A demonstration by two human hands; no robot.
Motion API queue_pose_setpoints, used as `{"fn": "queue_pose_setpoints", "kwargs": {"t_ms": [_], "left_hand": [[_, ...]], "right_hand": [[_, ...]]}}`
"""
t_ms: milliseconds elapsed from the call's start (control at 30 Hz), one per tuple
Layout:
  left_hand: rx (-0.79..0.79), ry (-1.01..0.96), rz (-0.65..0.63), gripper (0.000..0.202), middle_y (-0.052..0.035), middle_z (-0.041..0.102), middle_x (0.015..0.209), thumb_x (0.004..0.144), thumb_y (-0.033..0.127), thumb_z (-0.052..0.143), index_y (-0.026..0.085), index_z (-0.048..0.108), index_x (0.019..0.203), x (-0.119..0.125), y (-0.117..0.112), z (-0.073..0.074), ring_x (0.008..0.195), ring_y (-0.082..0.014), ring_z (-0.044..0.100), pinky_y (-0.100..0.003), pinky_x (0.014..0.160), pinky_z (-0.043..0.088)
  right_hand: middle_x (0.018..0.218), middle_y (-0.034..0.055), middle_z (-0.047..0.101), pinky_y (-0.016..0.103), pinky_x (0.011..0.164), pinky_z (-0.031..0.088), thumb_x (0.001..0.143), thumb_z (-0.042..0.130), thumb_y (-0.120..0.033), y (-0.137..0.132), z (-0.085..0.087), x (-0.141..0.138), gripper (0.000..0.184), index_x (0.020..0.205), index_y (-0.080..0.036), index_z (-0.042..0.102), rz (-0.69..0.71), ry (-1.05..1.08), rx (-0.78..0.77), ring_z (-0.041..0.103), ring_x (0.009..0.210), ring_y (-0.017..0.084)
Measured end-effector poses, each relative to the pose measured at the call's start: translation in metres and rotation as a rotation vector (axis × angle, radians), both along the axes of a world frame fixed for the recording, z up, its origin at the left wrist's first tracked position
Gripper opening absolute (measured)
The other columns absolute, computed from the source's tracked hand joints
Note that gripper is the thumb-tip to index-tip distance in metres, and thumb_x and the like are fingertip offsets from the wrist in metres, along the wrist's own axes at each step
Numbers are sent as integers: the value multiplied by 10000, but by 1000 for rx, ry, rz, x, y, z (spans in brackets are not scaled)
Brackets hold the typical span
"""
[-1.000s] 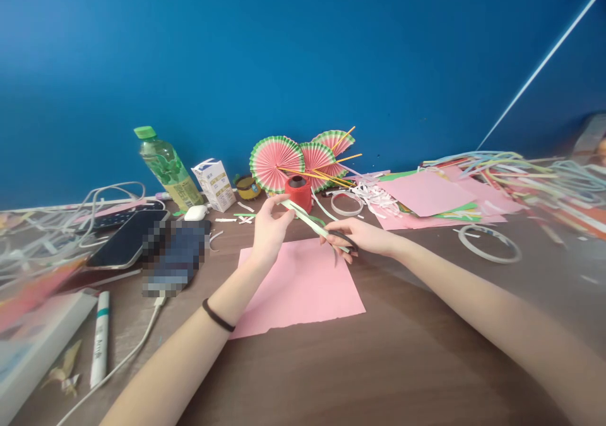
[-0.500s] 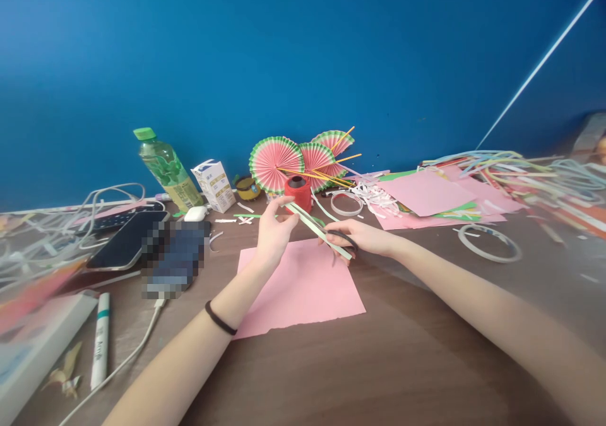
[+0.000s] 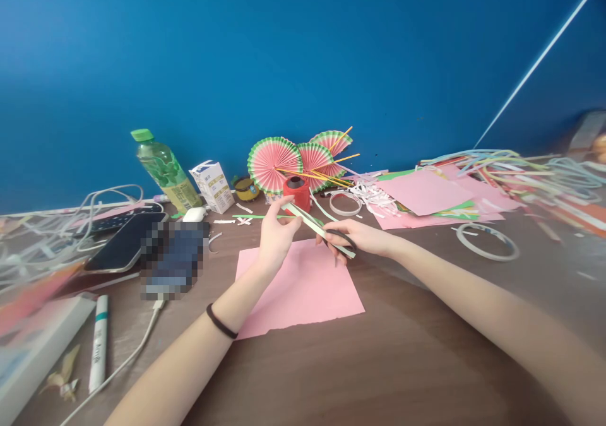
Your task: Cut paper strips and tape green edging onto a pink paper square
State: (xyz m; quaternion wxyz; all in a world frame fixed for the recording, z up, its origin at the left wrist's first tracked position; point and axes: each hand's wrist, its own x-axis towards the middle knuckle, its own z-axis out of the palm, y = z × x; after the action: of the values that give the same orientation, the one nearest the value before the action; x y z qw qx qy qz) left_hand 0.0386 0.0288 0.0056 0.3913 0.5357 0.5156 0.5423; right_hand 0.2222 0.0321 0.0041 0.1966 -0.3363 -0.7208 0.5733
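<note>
My left hand [image 3: 277, 227] pinches the far end of a narrow pale-green and white strip [image 3: 313, 225], which looks like folded paper. The strip slants down to the right, toward my right hand [image 3: 357, 236]. There, my fingers are wrapped round a pair of scissors [image 3: 349, 238] with dark handles. The blades lie close along the strip and are partly hidden, so I cannot tell how far apart they are. Under both hands a pink sheet of paper [image 3: 298, 287] lies flat on the table. One lower edge of that sheet is uneven.
Behind my hands stand a red round container [image 3: 297, 192] and pleated pink-and-green paper fans [image 3: 274, 164]. Tape rolls [image 3: 487, 243] and stacked pink paper [image 3: 426, 191] lie right. On the left are a green bottle [image 3: 168, 170], a small carton [image 3: 213, 187], phones [image 3: 127, 242] and a marker [image 3: 99, 344].
Both hands keep hold of the strip and scissors. The scissors have shifted slightly along the strip, and the whole view has moved a little.
</note>
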Motion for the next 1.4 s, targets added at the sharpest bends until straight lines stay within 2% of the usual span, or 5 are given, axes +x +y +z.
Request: {"fn": "queue_pose_setpoints", "kwargs": {"t_ms": [200,533,900,1067,1400], "left_hand": [[3,10,-13,470,22,590,622,647,144,584,214,546,1110,0,0,1,655,-163,589,-281,657,471],[16,-12,-19,508,20,606,664,638,138,588,222,530,1136,-1,2,-1,651,-159,597,-282,655,473],[24,-23,-36,507,23,614,682,646,155,592,234,525,1142,-3,3,-3,662,-151,596,-275,666,474],[62,-36,38,379,4,624,845,645,176,594,221,578,1021,-2,5,-4,685,-139,592,-265,664,472],[64,-41,82,334,1,615,796,637,171,605,207,612,969,-4,6,-3,727,-154,588,-259,677,459]], "right_hand": [[629,-22,522,239,531,470,828,478,-490,1,-2,0,368,939,-145,543,5,3,13,569,503,97],[535,-58,472,245,499,462,800,512,-493,0,-1,-2,367,886,-138,546,-26,15,27,467,408,63],[534,-56,486,214,462,412,774,549,-476,0,1,-2,365,896,-132,557,-63,-48,49,466,397,57],[532,-58,481,207,447,405,760,564,-468,-3,4,-4,363,885,-127,556,-72,-50,39,464,393,54],[545,-53,487,209,428,418,754,564,-496,-3,3,-4,398,899,-126,558,-55,-17,3,486,397,62]]}}
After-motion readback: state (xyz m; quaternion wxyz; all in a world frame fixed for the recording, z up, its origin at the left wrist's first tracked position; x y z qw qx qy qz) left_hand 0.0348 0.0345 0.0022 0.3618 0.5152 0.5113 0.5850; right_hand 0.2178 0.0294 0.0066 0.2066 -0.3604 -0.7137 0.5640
